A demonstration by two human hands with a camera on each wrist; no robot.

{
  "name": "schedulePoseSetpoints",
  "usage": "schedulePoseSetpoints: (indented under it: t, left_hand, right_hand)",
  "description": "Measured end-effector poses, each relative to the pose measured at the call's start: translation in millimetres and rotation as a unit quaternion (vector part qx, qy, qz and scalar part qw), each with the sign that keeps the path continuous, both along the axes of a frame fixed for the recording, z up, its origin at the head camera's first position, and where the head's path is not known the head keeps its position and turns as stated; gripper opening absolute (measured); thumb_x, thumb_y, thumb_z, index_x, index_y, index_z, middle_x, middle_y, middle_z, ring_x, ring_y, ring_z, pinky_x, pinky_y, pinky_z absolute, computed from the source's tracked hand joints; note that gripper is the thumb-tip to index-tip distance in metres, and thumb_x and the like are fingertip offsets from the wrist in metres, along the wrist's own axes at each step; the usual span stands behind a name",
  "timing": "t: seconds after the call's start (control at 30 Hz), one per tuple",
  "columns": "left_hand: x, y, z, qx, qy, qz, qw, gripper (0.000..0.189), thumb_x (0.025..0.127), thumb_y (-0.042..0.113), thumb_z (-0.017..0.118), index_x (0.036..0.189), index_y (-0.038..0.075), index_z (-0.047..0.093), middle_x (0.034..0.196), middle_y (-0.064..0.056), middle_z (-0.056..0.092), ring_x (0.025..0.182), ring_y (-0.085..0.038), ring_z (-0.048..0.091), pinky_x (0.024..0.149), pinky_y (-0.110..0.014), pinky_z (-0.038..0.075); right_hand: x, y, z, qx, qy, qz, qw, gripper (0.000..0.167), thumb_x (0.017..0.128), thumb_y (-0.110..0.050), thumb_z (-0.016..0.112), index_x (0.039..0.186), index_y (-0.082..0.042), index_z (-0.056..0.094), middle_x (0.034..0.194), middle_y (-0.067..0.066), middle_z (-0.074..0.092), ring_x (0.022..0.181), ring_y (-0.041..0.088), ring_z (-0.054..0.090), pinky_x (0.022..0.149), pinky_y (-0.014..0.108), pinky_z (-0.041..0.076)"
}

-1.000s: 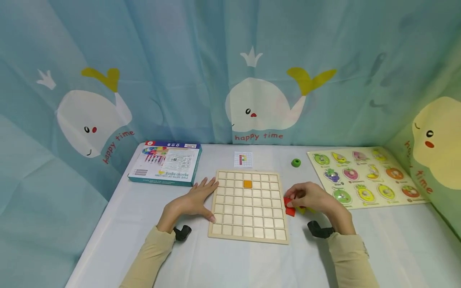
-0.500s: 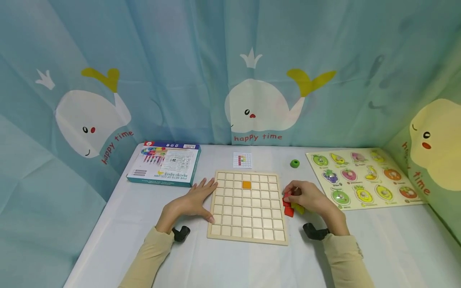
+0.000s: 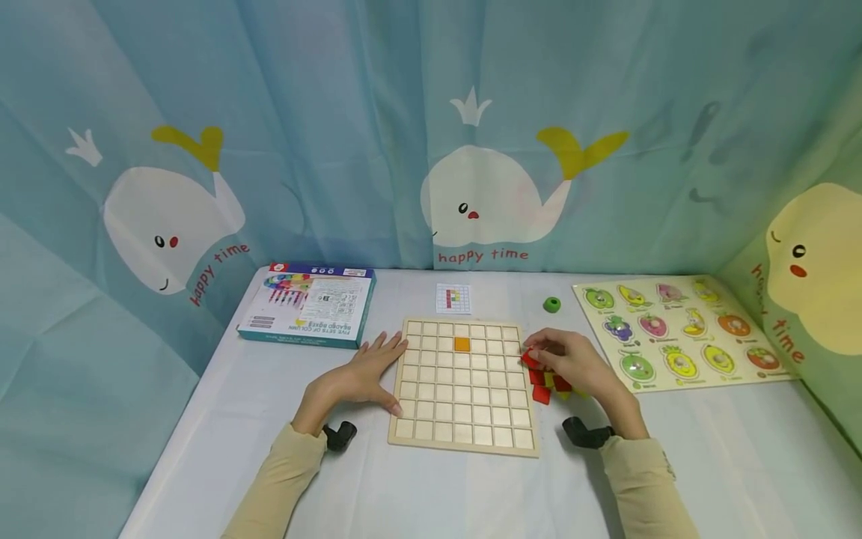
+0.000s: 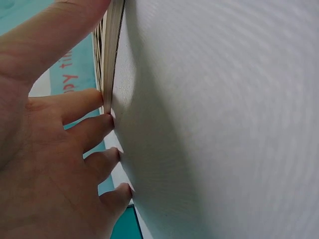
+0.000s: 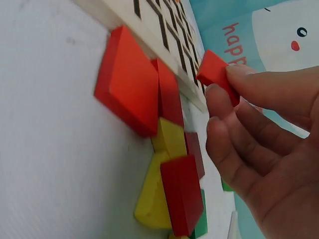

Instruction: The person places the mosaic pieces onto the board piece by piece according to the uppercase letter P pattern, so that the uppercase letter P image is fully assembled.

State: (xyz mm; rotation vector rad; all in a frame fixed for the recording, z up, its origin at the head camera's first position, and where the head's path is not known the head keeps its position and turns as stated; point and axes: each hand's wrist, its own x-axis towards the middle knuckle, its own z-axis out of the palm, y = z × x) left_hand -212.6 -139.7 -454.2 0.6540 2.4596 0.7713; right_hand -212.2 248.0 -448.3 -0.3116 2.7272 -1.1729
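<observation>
A wooden grid board (image 3: 465,448) lies flat on the table, with one orange tile (image 3: 462,344) in a cell of its upper part. My left hand (image 3: 357,378) has its fingers spread along the board's left edge, thumb and fingertips touching the rim. Beside the right edge, my right hand (image 3: 578,363) pinches a red square tile (image 5: 217,75) between thumb and fingers, held above the table. Loose tiles lie under that hand: a red tile (image 5: 130,87), a yellow tile (image 5: 153,194) and a dark red tile (image 5: 182,194) among several, partly overlapping.
Behind the board lies a small card (image 3: 454,299) with a coloured grid pattern. A green bead (image 3: 552,305) stands to its right. A fruit puzzle board (image 3: 687,337) lies at the right, a flat toy box (image 3: 306,307) at the left. A curtain (image 3: 377,150) hangs behind.
From over the tile pile, my right hand has shifted left and away from me, lifting a red tile to the board's right edge. More loose tiles now show. The left hand stays in place.
</observation>
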Motion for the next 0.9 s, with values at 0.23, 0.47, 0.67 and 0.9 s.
schedulePoseSetpoints:
  t: [0.23,0.47,0.67,0.9]
  left_hand:
    - [-1.5,-0.2,-0.2,0.004,-0.001,-0.003,1.0,0.122,0.072,0.031,0.094,0.164,0.002,0.019,0.173,-0.014,0.005,0.16,-0.036,-0.005,0.129,-0.056,-0.004]
    - [-1.9,-2.1,-1.5,0.002,0.0,-0.002,1.0,0.122,0.072,0.032,0.094,0.164,0.003,0.019,0.174,-0.014,0.004,0.16,-0.036,-0.005,0.129,-0.057,-0.004]
    - [-1.6,-1.9,-1.7,0.003,0.001,-0.003,1.0,0.122,0.072,0.031,0.094,0.164,0.002,0.019,0.173,-0.014,0.005,0.16,-0.036,-0.005,0.129,-0.057,-0.004]
    - [-1.3,-1.2,-2.1,0.005,0.003,-0.002,1.0,0.122,0.072,0.031,0.094,0.164,0.002,0.02,0.173,-0.014,0.006,0.16,-0.036,-0.005,0.129,-0.057,-0.004]
  right_hand:
    - [0.2,-9,1.3,-0.047,-0.013,0.005,0.9988,0.02,0.1,-0.007,0.065,0.118,0.002,0.069,0.109,0.017,0.074,0.088,0.022,0.072,0.077,0.024,0.061]
    - [-5.2,-29,1.1,-0.069,0.008,0.033,0.9971,0.018,0.098,-0.003,0.065,0.115,-0.001,0.072,0.111,0.017,0.073,0.093,0.023,0.072,0.078,0.023,0.06]
    - [-10.8,-48,3.0,-0.063,-0.006,0.038,0.9973,0.025,0.097,-0.001,0.065,0.12,-0.003,0.072,0.116,0.016,0.074,0.097,0.023,0.073,0.08,0.026,0.058]
    - [-18.0,-66,4.9,-0.055,-0.016,0.047,0.9972,0.03,0.095,-0.003,0.069,0.124,0.001,0.072,0.107,0.016,0.077,0.094,0.024,0.074,0.082,0.033,0.059]
